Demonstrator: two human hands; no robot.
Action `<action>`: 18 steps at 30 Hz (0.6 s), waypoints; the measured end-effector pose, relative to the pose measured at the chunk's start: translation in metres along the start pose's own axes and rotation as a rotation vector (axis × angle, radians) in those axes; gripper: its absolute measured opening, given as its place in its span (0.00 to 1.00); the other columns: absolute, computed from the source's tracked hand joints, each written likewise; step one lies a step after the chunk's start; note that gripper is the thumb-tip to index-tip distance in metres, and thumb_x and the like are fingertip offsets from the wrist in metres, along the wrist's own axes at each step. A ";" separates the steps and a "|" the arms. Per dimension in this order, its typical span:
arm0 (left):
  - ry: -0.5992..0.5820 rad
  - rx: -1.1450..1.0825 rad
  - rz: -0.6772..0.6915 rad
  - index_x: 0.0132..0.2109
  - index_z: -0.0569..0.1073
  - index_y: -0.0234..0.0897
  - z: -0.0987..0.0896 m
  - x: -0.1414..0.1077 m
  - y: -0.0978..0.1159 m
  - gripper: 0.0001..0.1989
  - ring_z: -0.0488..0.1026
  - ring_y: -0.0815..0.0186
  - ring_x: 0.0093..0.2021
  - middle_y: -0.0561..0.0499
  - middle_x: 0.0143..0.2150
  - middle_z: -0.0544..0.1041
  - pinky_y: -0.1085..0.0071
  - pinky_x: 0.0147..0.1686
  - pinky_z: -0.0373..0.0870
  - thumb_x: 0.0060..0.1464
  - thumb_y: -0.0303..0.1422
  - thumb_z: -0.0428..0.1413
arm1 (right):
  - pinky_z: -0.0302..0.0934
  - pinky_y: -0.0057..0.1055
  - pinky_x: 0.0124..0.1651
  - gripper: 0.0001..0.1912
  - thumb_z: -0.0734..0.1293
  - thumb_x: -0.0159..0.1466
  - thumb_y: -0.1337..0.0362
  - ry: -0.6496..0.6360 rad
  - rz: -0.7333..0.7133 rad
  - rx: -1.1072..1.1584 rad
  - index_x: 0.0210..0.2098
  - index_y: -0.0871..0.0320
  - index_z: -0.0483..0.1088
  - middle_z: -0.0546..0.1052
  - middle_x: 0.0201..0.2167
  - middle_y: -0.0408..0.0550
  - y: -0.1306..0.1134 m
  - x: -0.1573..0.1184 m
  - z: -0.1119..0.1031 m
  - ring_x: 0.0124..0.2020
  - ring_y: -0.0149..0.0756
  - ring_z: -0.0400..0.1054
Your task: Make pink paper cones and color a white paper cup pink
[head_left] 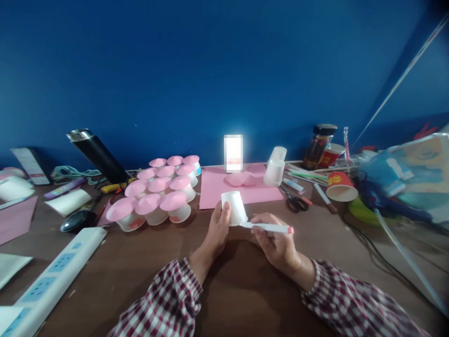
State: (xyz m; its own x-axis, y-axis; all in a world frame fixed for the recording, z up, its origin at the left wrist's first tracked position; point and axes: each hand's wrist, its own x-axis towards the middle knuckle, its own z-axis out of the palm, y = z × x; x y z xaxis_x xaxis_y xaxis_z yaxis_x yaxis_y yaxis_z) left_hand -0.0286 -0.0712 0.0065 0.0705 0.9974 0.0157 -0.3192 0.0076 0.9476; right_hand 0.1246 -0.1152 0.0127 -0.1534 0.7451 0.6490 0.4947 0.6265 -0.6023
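Note:
My left hand (219,225) grips a white paper cup (235,208), turned with its wide rim downward and slightly tilted. In my right hand (275,241) is a white marker (268,228) with a reddish end; its tip points left, at the cup's lower right edge. Whether the tip touches the cup I cannot tell. Behind the cup lies a pink paper sheet (212,189) with pink cut pieces (241,179) on it. To the left stand several paper cups with pink cone tops (149,203). White cups (274,172) sit at the sheet's right side.
Black scissors (297,202) and another marker (324,196) lie on the right, near a red paper cup (341,186) on its side. A power strip (58,278), a mouse (77,220) and a leaning black flask (101,154) occupy the left. A blue wall (168,70) closes the back.

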 end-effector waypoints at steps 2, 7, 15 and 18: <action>-0.009 -0.004 -0.007 0.45 0.71 0.36 0.000 0.001 -0.003 0.20 0.65 0.66 0.28 0.48 0.31 0.71 0.71 0.28 0.63 0.54 0.47 0.52 | 0.63 0.30 0.35 0.04 0.62 0.63 0.68 -0.006 0.010 0.006 0.38 0.58 0.67 0.72 0.29 0.46 0.000 0.000 0.000 0.30 0.34 0.69; -0.030 -0.006 0.000 0.43 0.69 0.36 -0.002 0.003 -0.011 0.19 0.63 0.69 0.27 0.52 0.30 0.68 0.73 0.27 0.61 0.55 0.47 0.51 | 0.64 0.30 0.34 0.04 0.62 0.64 0.66 -0.022 0.032 -0.016 0.37 0.58 0.68 0.73 0.29 0.47 0.000 0.000 0.001 0.31 0.36 0.70; -0.057 -0.007 -0.018 0.46 0.68 0.36 -0.002 0.003 -0.011 0.20 0.62 0.71 0.28 0.53 0.30 0.67 0.75 0.27 0.61 0.55 0.47 0.51 | 0.63 0.31 0.36 0.04 0.62 0.64 0.66 -0.013 0.013 -0.038 0.38 0.58 0.67 0.73 0.29 0.47 0.002 0.000 0.001 0.31 0.35 0.70; -0.048 0.009 -0.012 0.46 0.68 0.36 -0.003 0.004 -0.012 0.20 0.62 0.71 0.29 0.53 0.31 0.67 0.75 0.28 0.62 0.55 0.47 0.51 | 0.64 0.31 0.36 0.04 0.62 0.64 0.66 -0.020 0.022 -0.033 0.38 0.58 0.67 0.73 0.29 0.47 0.002 0.000 0.001 0.31 0.35 0.70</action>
State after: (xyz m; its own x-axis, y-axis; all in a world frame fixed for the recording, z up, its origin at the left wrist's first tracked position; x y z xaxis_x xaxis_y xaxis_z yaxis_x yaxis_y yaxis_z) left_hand -0.0270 -0.0675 -0.0057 0.1199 0.9926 0.0194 -0.3100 0.0189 0.9506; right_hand 0.1247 -0.1139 0.0104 -0.1589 0.7635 0.6259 0.5264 0.6019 -0.6005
